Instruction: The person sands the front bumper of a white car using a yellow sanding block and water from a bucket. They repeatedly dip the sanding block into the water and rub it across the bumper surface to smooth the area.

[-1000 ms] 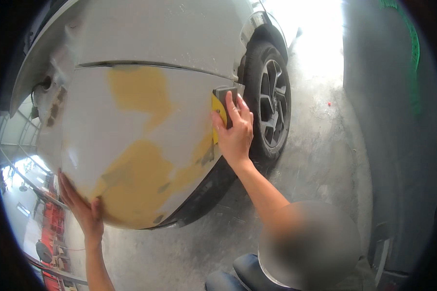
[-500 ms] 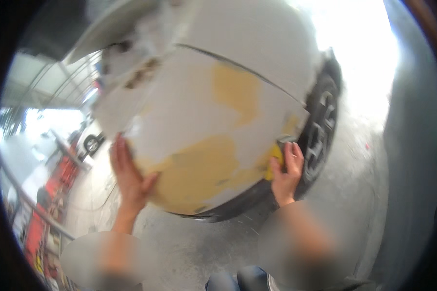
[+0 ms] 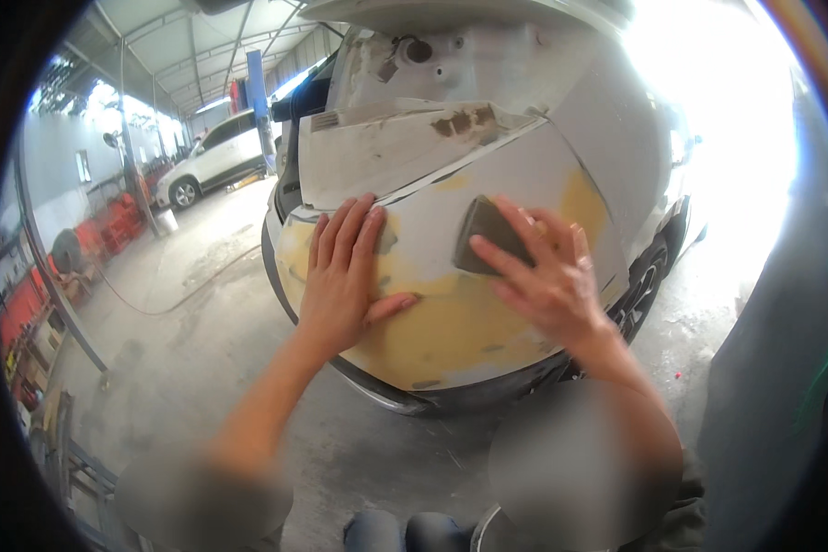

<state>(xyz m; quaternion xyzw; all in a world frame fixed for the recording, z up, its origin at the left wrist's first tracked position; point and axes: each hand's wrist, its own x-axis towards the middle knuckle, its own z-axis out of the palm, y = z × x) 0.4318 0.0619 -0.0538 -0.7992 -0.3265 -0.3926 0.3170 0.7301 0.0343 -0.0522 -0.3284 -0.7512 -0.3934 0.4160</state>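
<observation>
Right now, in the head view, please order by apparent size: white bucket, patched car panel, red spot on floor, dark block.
1. Patched car panel
2. Dark block, partly covered by right hand
3. White bucket
4. Red spot

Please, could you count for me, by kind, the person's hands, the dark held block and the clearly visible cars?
Hands: 2 (left hand, right hand)
Dark block: 1
Cars: 2 (near car, background white car)
Total: 5
</observation>
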